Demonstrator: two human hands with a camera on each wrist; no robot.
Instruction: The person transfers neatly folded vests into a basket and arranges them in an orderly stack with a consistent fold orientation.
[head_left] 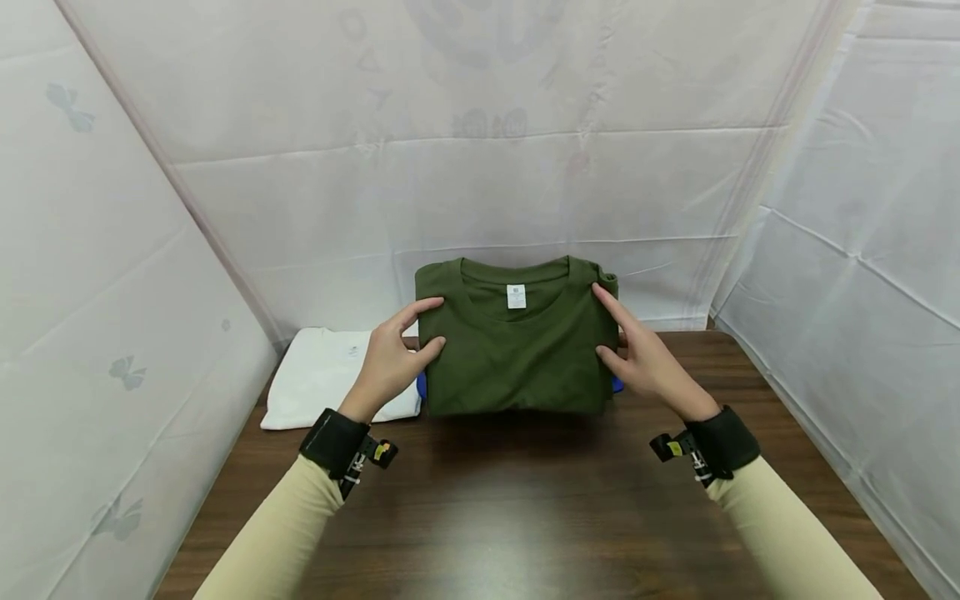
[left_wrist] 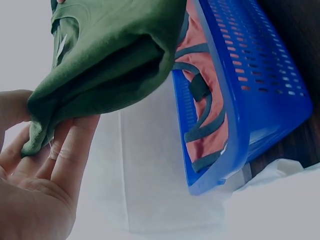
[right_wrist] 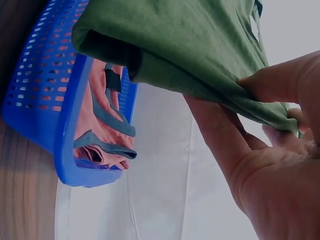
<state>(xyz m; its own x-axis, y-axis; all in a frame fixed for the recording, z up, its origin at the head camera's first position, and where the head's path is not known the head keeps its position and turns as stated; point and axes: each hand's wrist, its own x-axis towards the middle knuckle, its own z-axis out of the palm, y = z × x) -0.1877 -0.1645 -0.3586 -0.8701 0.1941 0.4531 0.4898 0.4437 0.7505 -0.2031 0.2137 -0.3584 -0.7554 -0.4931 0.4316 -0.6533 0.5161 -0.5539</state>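
Observation:
A folded dark green T-shirt is held up between both hands, its neckline and white label facing me. My left hand pinches its left edge, thumb in front and fingers behind, as the left wrist view shows. On the opposite edge my right hand grips the cloth the same way. Below the shirt, a blue plastic basket with slotted sides appears in the wrist views. Inside it lies a folded pink garment with grey-blue trim. In the head view the shirt hides nearly all of the basket.
A folded white garment lies on the brown wooden table, left of the basket. White cloth sheets hang behind the table and along both sides. Black straps with small cameras circle both wrists.

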